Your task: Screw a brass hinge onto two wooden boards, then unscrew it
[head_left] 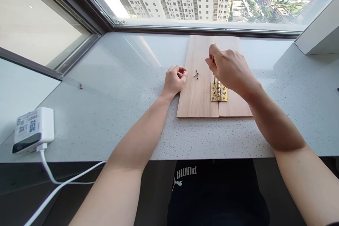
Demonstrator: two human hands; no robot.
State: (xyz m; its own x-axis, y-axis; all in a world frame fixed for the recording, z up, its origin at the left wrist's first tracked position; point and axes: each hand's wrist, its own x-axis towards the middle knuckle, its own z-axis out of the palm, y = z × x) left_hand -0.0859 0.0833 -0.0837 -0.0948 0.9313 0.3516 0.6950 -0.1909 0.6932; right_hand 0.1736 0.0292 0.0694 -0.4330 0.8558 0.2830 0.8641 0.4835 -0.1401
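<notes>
My right hand [233, 67] is wrapped around a screwdriver [214, 78], whose yellow handle is mostly hidden by the fingers. Its shaft points down at the upper left leaf of a brass hinge [214, 93]. The hinge lies flat across the seam between two light wooden boards, the left board [197, 102] and the right board [234, 107]. Several small dark screws [196, 74] lie loose on the left board. Beside that board's left edge rests my left hand [175, 79], fingers loosely curled in, nothing visible in them.
The boards lie on a speckled white windowsill counter [127, 113] against the window frame [159, 30]. A white device [35, 129] with a white cable [63, 183] stands at far left. A small dark bit [81, 86] lies near the left window. A white box-like panel [319, 28] stands at right.
</notes>
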